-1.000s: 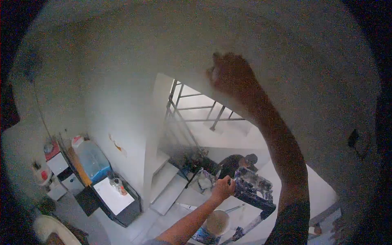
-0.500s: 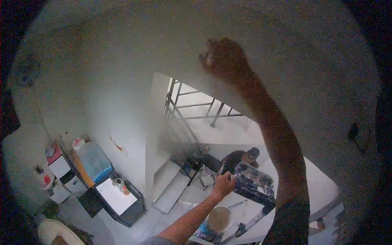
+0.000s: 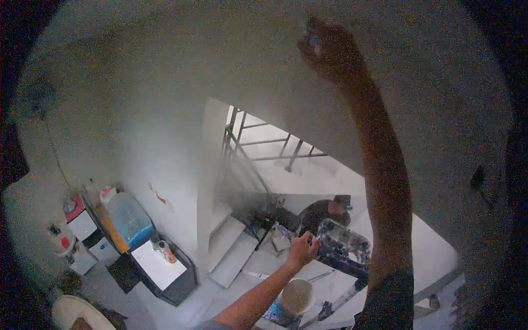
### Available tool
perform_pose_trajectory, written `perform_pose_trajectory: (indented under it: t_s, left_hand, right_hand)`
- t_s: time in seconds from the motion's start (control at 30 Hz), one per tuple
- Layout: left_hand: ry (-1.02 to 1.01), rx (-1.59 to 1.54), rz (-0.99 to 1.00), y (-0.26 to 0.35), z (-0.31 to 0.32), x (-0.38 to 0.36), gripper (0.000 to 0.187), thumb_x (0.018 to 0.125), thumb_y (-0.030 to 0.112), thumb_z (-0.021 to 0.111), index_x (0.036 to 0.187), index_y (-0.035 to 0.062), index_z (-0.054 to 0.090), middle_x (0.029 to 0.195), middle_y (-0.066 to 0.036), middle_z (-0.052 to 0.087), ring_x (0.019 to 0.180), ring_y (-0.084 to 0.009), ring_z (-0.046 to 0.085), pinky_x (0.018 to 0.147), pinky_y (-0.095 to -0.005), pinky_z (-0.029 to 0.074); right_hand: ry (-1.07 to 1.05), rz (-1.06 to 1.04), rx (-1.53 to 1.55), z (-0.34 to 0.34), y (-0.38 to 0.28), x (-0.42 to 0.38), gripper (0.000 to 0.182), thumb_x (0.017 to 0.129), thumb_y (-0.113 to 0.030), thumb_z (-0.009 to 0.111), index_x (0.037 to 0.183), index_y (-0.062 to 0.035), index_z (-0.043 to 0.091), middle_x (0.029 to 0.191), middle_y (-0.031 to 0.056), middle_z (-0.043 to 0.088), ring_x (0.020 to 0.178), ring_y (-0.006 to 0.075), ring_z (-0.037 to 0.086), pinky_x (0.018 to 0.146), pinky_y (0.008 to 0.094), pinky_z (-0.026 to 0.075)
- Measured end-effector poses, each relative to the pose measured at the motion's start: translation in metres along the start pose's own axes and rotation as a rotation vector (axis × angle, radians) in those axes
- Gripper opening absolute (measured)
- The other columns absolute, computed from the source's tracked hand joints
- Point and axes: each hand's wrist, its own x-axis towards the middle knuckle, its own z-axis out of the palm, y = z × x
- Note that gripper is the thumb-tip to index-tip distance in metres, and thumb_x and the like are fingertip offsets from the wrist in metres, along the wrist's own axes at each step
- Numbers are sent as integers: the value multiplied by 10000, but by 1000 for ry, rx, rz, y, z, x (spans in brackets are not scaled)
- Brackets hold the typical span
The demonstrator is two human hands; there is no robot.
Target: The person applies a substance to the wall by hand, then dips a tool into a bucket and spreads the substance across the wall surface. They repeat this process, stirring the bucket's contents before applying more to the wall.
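Note:
My right hand [image 3: 333, 52] is raised high in front of the dull grey wall [image 3: 165, 71], its fingers closed around a small whitish thing [image 3: 314, 41]. The hand is dark and slightly blurred, and I cannot tell what it holds. Lower down, my left hand [image 3: 302, 248] is closed at the left edge of a paint-stained tray [image 3: 346, 242], thumb and fingers on its rim. Below that hand stands a round white tub [image 3: 297, 296] with beige contents. A thin brush-like stick [image 3: 322, 275] lies beside the tub.
Beyond the tray is another person [image 3: 319, 214] in dark clothing. Steps [image 3: 228, 250] and a metal railing [image 3: 261, 143] show through the wall opening. At left, a large water bottle [image 3: 127, 217] and a small bottle [image 3: 163, 249] stand by dark furniture. A cable [image 3: 55, 148] hangs on the wall.
My right hand has moved up and to the right along the wall. My left hand stays at the tray. The other person's head has shifted slightly.

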Motion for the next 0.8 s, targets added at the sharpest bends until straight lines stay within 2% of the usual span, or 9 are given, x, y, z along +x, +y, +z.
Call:
perform_pose_trajectory:
  t_s: [0.13, 0.23, 0.37, 0.4, 0.5, 0.57, 0.7, 0.77, 0.8]
  left_hand:
    - [-71, -71, -67, 5, -2, 1, 233, 862, 253, 545, 822, 25, 570, 595, -234, 573, 578, -431, 593, 542, -507, 468]
    - [-119, -84, -148, 2, 3, 1, 244, 859, 263, 543, 820, 24, 571, 606, -234, 582, 597, -424, 607, 558, -500, 481]
    - [-87, -59, -102, 9, 0, 2, 255, 858, 272, 544, 828, 20, 564, 610, -242, 580, 602, -422, 611, 565, -497, 485]
    - [-108, -28, -115, 14, -9, 3, 255, 858, 271, 544, 838, 18, 562, 608, -245, 577, 601, -425, 608, 563, -500, 481]
    - [-96, 20, -78, 7, -4, 1, 254, 859, 267, 546, 855, 13, 558, 605, -256, 569, 601, -439, 598, 561, -508, 471]
    - [-59, 37, -25, 5, -3, 0, 254, 859, 265, 548, 862, 11, 556, 606, -263, 564, 603, -449, 591, 560, -514, 465]
    - [-102, -64, -100, 12, -12, 3, 253, 860, 263, 555, 848, 10, 549, 608, -281, 549, 613, -468, 578, 561, -527, 451]
    - [-113, -72, -114, 7, -9, 3, 253, 860, 262, 556, 843, 11, 548, 608, -285, 545, 616, -471, 576, 563, -528, 449]
    - [-110, -78, -111, 3, -6, 3, 254, 861, 263, 555, 838, 10, 546, 612, -280, 550, 623, -468, 580, 566, -528, 450]
  right_hand:
    - [-548, 47, -55, -20, -64, -63, 398, 817, -245, 626, 1139, -15, 578, 771, 200, 650, 714, 367, 645, 699, 481, 524]
    - [-667, 55, 64, -38, -91, -81, 324, 803, -209, 635, 1058, -9, 620, 772, 202, 656, 739, 362, 653, 715, 457, 530]
    - [-274, 59, 442, -45, -54, -76, 224, 771, -264, 684, 877, -68, 672, 832, 157, 669, 776, 354, 648, 743, 451, 523]
    - [-275, 62, 441, -49, -48, -59, 224, 771, -264, 684, 877, -68, 672, 832, 157, 669, 776, 354, 648, 743, 451, 523]
    - [-137, 15, 329, -56, -30, -34, 190, 799, -199, 667, 906, -43, 680, 945, 166, 674, 846, 349, 654, 790, 413, 522]
    - [1, -138, 17, -49, -23, -20, 219, 804, -211, 674, 966, -64, 676, 1014, 165, 655, 943, 319, 635, 837, 413, 509]
    - [-63, -97, -148, -5, -1, -15, 240, 808, -211, 658, 997, -61, 656, 1031, 163, 638, 968, 331, 606, 847, 426, 504]
    - [-184, -462, -150, 13, 7, -34, 259, 799, -217, 643, 955, -11, 630, 953, 176, 637, 905, 363, 594, 825, 441, 510]
    - [-184, -464, -150, 16, -3, -37, 259, 799, -217, 643, 955, -11, 630, 953, 176, 637, 905, 363, 594, 825, 441, 510]
